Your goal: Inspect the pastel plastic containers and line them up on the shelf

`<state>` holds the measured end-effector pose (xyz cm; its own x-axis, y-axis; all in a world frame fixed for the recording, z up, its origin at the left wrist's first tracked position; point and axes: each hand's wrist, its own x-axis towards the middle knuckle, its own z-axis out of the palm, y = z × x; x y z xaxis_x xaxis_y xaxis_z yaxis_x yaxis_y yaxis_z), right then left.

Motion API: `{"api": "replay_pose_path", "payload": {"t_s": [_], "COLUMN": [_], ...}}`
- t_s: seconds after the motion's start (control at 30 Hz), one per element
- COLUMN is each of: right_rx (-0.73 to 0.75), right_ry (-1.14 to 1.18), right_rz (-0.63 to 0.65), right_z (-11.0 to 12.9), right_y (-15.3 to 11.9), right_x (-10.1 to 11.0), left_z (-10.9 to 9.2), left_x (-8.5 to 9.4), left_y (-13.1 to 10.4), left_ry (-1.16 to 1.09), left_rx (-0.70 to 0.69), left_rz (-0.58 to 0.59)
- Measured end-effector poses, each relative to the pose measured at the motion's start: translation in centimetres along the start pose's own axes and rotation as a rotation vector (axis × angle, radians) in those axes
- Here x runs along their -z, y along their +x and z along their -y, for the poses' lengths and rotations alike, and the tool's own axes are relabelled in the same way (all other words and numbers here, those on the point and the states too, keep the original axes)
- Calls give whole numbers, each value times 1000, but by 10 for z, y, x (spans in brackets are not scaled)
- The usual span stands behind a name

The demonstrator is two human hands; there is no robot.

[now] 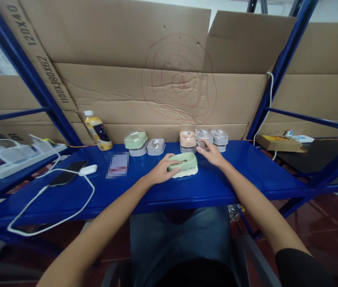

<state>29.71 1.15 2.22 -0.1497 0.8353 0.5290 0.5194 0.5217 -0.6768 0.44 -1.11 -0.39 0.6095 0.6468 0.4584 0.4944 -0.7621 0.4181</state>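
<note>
A light green container [189, 162] lies near the middle of the blue shelf, on a paler green, wavy-edged piece [190, 173]. My left hand [163, 169] rests on its left side with the fingers apart over its top. Just behind and to the right, my right hand [210, 154] is spread, its fingertips at a greyish lidded container [204, 136] in the back row. Beside that one stand a peach container [188, 138] and another grey one [219, 137]. Further left are a green-topped container [135, 140] and a low grey one [156, 146].
A yellow bottle [98, 130] stands at the back left, near a blurred packet [117, 165]. A phone [68, 173], white cables and a power strip [22, 160] lie to the left. Cardboard [111, 87] backs the blue shelf [151, 195]. An open carton [281, 143] is at the right.
</note>
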Motion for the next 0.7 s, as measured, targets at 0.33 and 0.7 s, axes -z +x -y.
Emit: {"api": "replay_pose_path", "payload": {"t_s": [0.33,0.7], "right_rx": [-17,378], "right_ry": [-18,-149], "right_rz": [-73,270], "right_z": [1,18], "right_y": [1,-5], "right_x": [1,-22], "left_z": [14,1], "left_x": [13,-12], "left_y": [2,3], "left_ry": [-7,-253], "left_rx": [95,183], "left_rz": [-221,-87]}}
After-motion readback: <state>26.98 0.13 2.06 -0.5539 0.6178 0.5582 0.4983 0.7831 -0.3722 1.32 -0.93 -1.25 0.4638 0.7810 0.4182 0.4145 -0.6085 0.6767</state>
